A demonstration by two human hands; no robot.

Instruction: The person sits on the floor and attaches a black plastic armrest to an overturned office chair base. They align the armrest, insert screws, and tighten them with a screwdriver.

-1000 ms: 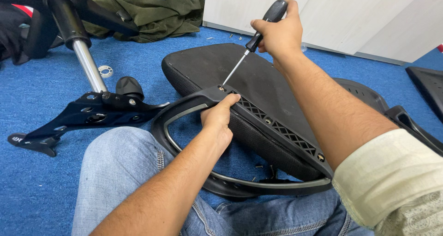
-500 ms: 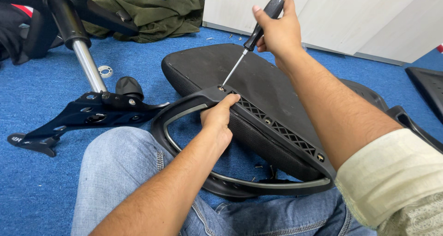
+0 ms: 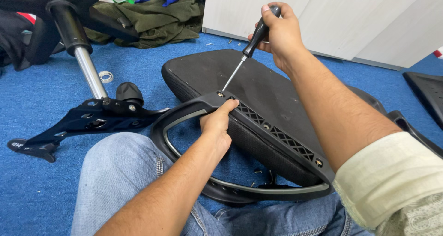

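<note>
A black chair seat (image 3: 258,86) lies upside down across my lap on the blue carpet. A black loop armrest (image 3: 184,118) is set against its near edge. My left hand (image 3: 218,125) grips the armrest's top bar. My right hand (image 3: 279,33) is shut on a black-handled screwdriver (image 3: 247,51), held tilted. Its tip rests in a screw hole (image 3: 221,94) at the armrest's upper end, just above my left thumb.
A black chair mechanism plate with a chrome gas cylinder (image 3: 90,77) lies on the carpet at left. A white washer (image 3: 105,76) and small screws (image 3: 235,42) lie loose on the carpet. Olive clothing (image 3: 152,21) is heaped at the back. Another black panel (image 3: 427,95) lies at right.
My right hand has shifted its grip a little on the screwdriver handle, as in turning it. The tip stays in the same hole and my left hand has not moved.
</note>
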